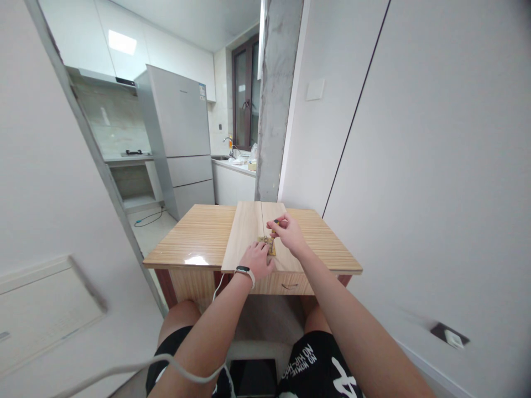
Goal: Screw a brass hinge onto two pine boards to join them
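Two pale wooden boards [244, 235] lie side by side on the table, with a narrow seam between them. A brass-coloured hinge [271, 249] lies flat across the seam near their front. My left hand [257, 260] rests on the boards, fingers stretched out over the hinge's left part and touching it. Above the hinge, my right hand [288, 232] pinches a small screwdriver [275, 223] with a dark and yellow handle. Its shaft points down at the hinge. Fingers hide part of the hinge and the tool's tip, so I cannot tell whether a screw is there.
The striped wooden table [186, 235] has a drawer handle [289, 286] at its front. A white cable [166, 359] crosses over my left forearm. Walls rise close on both sides. Beyond the table stand a grey fridge [182, 121] and a kitchen counter [234, 182].
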`<action>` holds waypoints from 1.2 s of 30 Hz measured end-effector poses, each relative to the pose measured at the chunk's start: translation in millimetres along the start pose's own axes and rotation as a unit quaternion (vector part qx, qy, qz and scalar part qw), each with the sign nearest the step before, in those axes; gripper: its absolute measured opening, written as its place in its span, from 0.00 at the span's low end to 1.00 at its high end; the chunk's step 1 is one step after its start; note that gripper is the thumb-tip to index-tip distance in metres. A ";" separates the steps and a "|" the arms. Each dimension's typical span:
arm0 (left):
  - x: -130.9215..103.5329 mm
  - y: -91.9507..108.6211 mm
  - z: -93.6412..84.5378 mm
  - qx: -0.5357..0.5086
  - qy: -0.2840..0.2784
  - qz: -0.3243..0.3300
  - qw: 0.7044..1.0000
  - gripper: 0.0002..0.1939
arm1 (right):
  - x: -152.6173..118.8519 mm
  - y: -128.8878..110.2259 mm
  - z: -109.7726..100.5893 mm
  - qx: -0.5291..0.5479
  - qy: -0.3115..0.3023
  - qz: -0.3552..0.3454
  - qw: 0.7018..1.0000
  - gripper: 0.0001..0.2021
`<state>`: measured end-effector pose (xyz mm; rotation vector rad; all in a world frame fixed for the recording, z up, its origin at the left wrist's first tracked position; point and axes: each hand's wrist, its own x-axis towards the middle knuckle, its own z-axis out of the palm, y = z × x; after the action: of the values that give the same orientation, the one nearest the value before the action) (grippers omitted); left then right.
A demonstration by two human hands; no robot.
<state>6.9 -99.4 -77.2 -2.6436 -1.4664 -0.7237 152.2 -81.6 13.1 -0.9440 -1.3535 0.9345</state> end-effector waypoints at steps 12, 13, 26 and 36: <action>-0.5 0.7 -1.6 -0.003 0.002 -0.004 1.000 0.21 | 1.4 5.6 -6.1 0.003 -0.061 -0.015 0.998 0.22; -0.5 0.8 -1.8 -0.002 0.000 -0.003 1.000 0.21 | 1.9 6.2 -6.1 0.003 -0.057 -0.015 0.998 0.21; 0.3 1.1 -1.2 -0.002 -0.002 -0.002 1.000 0.22 | 4.6 3.7 -0.5 -0.020 0.009 -0.024 0.999 0.18; 0.3 3.4 -5.1 0.006 -0.014 -0.005 1.000 0.21 | -1.6 3.0 3.7 -0.009 -0.035 -0.036 0.999 0.20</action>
<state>7.8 -102.3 -71.9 -2.6490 -1.4880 -0.6802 148.5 -82.0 9.7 -0.8764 -1.4482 0.9101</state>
